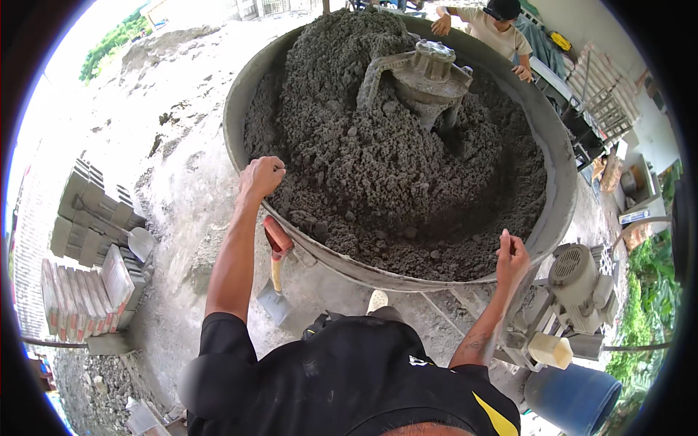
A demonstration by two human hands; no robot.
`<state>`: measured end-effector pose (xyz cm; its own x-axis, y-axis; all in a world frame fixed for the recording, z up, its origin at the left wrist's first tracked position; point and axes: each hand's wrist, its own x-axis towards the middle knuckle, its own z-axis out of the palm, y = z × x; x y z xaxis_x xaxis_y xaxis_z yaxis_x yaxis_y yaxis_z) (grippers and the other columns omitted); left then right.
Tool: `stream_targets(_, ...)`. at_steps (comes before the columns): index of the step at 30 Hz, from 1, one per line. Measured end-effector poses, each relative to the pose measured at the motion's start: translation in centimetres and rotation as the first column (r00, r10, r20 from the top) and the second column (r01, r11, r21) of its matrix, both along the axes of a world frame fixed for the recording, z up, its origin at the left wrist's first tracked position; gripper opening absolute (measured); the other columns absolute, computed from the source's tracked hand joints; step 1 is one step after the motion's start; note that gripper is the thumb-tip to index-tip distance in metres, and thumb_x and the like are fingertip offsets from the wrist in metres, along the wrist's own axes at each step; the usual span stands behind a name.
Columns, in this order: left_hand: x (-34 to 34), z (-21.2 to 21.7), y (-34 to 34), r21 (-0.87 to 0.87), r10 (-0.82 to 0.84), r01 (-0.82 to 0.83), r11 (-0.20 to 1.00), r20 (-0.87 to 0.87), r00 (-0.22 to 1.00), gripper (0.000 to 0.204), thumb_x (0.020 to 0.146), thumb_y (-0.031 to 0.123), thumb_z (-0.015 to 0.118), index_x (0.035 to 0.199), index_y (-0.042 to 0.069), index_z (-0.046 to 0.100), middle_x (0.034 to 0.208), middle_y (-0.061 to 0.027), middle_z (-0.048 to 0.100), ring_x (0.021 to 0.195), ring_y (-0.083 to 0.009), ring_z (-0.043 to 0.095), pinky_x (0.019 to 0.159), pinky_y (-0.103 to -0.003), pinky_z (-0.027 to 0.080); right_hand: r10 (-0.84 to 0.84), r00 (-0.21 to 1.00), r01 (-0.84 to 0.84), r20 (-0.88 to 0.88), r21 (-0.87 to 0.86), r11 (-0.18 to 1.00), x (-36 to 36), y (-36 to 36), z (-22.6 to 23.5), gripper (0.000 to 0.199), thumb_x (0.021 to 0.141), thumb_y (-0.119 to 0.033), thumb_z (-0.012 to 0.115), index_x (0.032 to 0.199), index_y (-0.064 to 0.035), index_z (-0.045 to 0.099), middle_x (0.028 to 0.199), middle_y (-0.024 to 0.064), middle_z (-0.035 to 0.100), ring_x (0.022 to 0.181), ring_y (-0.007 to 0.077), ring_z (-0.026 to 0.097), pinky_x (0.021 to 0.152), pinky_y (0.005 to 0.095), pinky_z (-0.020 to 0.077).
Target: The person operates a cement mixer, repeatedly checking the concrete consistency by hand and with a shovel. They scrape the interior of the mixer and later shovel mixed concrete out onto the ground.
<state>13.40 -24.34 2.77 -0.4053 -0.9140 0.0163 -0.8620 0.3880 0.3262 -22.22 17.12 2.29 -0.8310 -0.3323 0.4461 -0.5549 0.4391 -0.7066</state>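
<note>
- Pan (560, 192) dominates the floor ahead, big and round, and that's where all the action sits!
- Mix (349, 145), grey and crumbly, fills it, heaped toward the far side, sunk into a darker trough on the near right; looks like the mixing or checking stage, I'd judge, with the lumps not yet smooth.
- Mixing head (429, 83) rises out of the heap, its lower parts buried; whether it's turning, one frame can't say.
- Co-worker (494, 33) across at the far rim, both hands near the edge, lower body hidden by the pan.
- Shovel (276, 275) below the near left rim, red grip up, nobody's hand on it.
- Left hand (262, 176), over the left rim, fingers curled in; any pinch of mix inside? Can't tell.
- Right hand (513, 258), at the near right rim, forefinger raised, the others folded; nothing shows in it, but the palm side is hidden, and rim contact is unclear.
- Next move, by my reading, calls for fingers well clear of that head; the wearer's feet are mostly out of sight, one shoe tip (377, 300) peeking through.
</note>
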Motion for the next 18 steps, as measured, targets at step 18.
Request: stream_targets(18,-24.7,-7.6,-9.1,0.022,-0.32,0.33,0.944,0.31,0.895,0.027,0.08,0.011,0.062,0.103,-0.001,0.07,0.103,-0.0253,0.069,0.102,-0.0395,0.067,0.088,-0.047,0.054,0.088,0.977,-0.037,0.192,-0.251,0.967,1.0,0.1,-0.1,0.027,0.093,-0.021,0.069,0.077,0.0,0.067,0.061,0.0066,0.06,0.055,0.0122,0.053,0.053,0.0309,0.0398)
